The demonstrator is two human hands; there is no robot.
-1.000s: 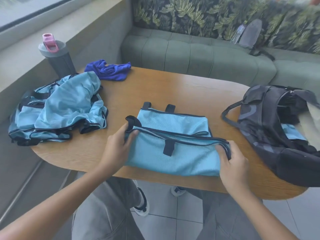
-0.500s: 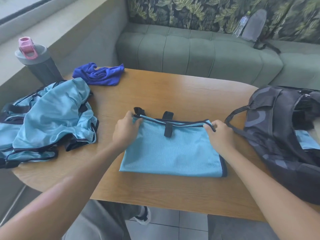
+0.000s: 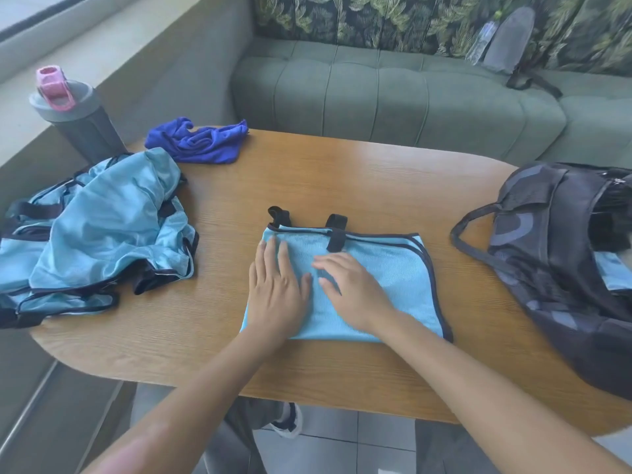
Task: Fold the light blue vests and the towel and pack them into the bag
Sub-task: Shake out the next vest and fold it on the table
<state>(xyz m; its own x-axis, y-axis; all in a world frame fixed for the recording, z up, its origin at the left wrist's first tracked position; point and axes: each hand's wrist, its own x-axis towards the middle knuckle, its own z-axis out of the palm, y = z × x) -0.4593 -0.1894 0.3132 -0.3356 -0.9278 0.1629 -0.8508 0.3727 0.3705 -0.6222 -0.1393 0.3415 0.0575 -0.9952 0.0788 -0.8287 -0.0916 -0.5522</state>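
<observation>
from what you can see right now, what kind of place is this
Probably a café or lounge booth, though that is a guess: a wooden table is ringed by a tufted green bench sofa under leaf-print wall panels, with a window ledge alongside.

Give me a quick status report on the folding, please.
Both hands, left and right, flat on folded vest. Vest pile and towel unfolded. Bag open, path clear.

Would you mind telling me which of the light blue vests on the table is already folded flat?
The folded vest at the table's middle, under both flat hands; the vests in the pile on the left lie crumpled.
</observation>
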